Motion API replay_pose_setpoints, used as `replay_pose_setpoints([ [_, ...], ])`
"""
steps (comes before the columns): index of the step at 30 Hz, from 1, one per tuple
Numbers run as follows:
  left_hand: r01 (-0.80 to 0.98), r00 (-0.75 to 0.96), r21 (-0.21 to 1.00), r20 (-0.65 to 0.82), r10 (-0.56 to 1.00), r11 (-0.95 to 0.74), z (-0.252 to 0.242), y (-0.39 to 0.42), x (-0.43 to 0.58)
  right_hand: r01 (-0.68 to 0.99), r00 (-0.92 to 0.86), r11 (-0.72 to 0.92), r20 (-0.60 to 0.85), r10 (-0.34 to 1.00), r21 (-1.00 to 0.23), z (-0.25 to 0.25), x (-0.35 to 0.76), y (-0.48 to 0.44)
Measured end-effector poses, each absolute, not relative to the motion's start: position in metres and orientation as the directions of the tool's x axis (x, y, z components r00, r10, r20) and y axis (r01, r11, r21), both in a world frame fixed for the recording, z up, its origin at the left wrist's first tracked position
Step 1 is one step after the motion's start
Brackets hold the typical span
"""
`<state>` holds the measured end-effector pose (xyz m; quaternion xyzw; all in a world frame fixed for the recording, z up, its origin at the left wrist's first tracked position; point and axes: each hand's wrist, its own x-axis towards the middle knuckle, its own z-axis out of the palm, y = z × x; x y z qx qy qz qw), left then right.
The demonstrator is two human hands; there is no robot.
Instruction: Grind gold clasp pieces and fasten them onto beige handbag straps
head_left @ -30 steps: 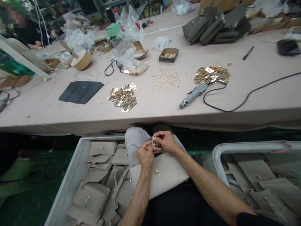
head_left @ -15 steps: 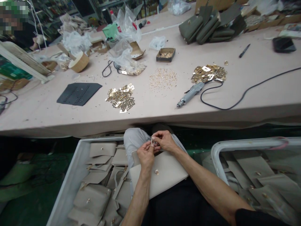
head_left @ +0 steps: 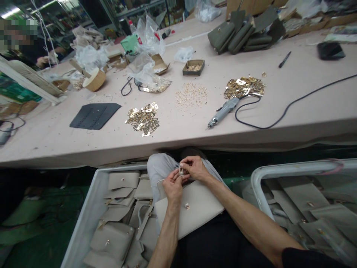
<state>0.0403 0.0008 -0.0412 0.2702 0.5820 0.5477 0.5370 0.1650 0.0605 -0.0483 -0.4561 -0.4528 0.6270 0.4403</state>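
both hands sit in the lap, just under the table edge (head_left: 178,143). the left hand (head_left: 173,186) and right hand (head_left: 197,168) have their fingertips pinched shut on one small shiny metal piece (head_left: 181,171). the fingers cover most of it, so its shape is hard to make out. below them a flat, smooth beige bag (head_left: 203,208) lies across the knees, with a tiny gold stud (head_left: 186,206) on its face. the left forearm hides the bag's near corner. more beige bags fill a grey bin (head_left: 89,208) beside the left knee.
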Motion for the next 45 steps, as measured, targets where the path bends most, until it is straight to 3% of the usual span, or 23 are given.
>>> replay_pose_setpoints([
  [10,-0.234,-0.31,0.938,-0.321,0.895,0.255,-0.044,0.0,0.042,-0.076,-0.318,-0.173,-0.141,0.938,-0.982,-0.047,0.176,0.062],
  [16,-0.246,-0.307,0.935,-0.327,0.894,0.258,-0.042,0.002,0.042,-0.068,-0.301,-0.193,-0.164,0.939,-0.979,-0.05,0.176,0.061],
  [24,-0.221,-0.304,0.937,-0.328,0.894,0.269,-0.047,0.002,0.044,0.016,-0.306,-0.084,-0.085,0.948,-0.996,-0.048,0.177,0.059],
  [35,-0.178,-0.286,0.949,-0.303,0.909,0.26,-0.041,-0.004,0.046,0.073,-0.288,-0.104,-0.121,0.95,-0.992,-0.042,0.176,0.063],
  [40,-0.078,-0.234,0.961,-0.277,0.932,0.266,-0.041,-0.004,0.043,0.046,-0.264,-0.182,-0.188,0.946,-0.982,-0.048,0.168,0.064],
  [42,-0.075,-0.251,0.958,-0.288,0.924,0.278,-0.041,-0.003,0.042,0.107,-0.259,-0.124,-0.148,0.954,-0.986,-0.048,0.168,0.063],
  [45,-0.142,-0.298,0.952,-0.303,0.905,0.272,-0.04,-0.002,0.042,0.325,-0.253,0.086,0.001,0.967,-0.942,-0.047,0.181,0.061],
])
